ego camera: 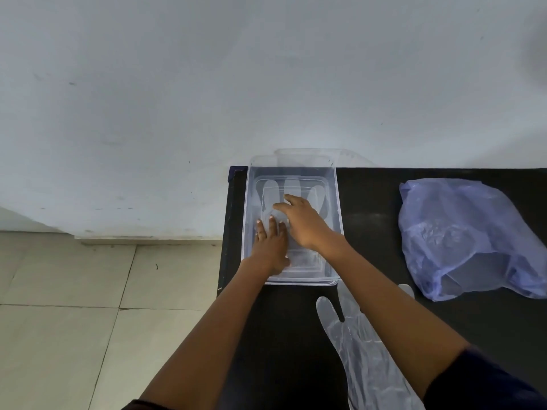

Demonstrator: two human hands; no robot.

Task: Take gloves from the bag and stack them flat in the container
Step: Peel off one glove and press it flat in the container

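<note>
A clear plastic container [337, 202] stands at the far left corner of the black table [370, 226]. A transparent glove [270, 189] lies flat on its floor, fingers pointing away from me. My left hand [270, 247] rests flat on the glove's near part, fingers spread. My right hand [305, 221] is inside the container too, palm down, fingertips pressing on the glove. A second clear glove [352, 338] lies on the table near me, partly under my right forearm. The crumpled purple bag [461, 232] sits at the right.
The table's left edge [225, 247] runs just beside the container, with tiled floor [74, 321] below. A white wall stands right behind the table. A clear lid or second tub [310, 156] leans behind the container.
</note>
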